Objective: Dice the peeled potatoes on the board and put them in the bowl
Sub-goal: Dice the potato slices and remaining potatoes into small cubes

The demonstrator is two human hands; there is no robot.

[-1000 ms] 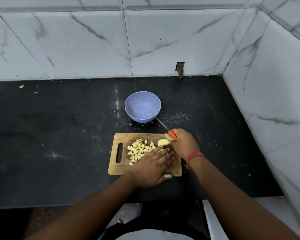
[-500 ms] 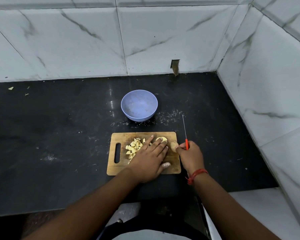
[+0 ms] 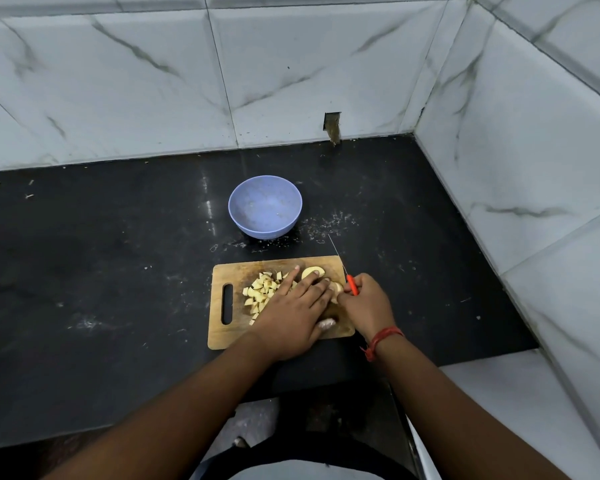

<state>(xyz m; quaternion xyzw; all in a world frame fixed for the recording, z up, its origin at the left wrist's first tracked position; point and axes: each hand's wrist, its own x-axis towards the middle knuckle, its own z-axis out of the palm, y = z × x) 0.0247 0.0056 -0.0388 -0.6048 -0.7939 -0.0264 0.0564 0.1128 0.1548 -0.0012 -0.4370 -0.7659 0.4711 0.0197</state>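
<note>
Countertop (image 3: 101, 271) black, marble-tiled corner | left hand (image 3: 291, 317) flat on board (image 3: 229, 336) | right hand (image 3: 368, 306) gripping knife (image 3: 352, 285)

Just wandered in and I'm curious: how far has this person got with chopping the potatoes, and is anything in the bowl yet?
Partly done. A pile of diced potato sits on the cutting board. In hand: the left hand rests flat on larger potato pieces while the right hand grips the red-handled knife. Left: dicing those pieces and moving everything over, since the blue bowl looks empty.
</note>
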